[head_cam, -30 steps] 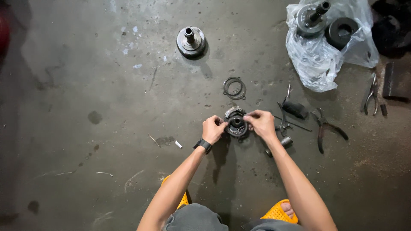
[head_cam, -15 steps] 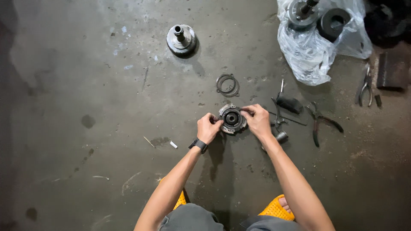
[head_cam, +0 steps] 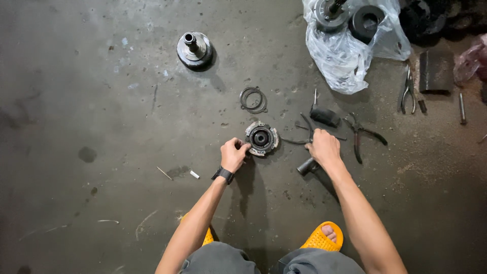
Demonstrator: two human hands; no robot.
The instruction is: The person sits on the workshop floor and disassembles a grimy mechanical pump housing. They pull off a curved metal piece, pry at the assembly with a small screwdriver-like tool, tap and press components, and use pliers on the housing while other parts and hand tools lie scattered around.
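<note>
down on the concrete floor (head_cam: 101, 203), mid-floor, his left hand (head_cam: 234, 153) pinched the round hub's (head_cam: 262, 137) rim to steady it, while the right hand (head_cam: 323, 147) closed its fingers on a dark hand tool (head_cam: 304, 133) just beside, pliers (head_cam: 361, 133) lying within reach.

dull grey metal with a dark, greasy centre on the round hub part (head_cam: 262, 137). thin dark metal in the loose rings (head_cam: 253, 99). brighter, slightly shiny steel on the flanged shaft (head_cam: 194, 49). crinkled, glossy clear plastic for the bag (head_cam: 345, 56). matt, rough, stained concrete as floor (head_cam: 101, 127). perforated yellow rubber-like slippers (head_cam: 320, 237). dark matt metal pliers (head_cam: 361, 133).
</note>
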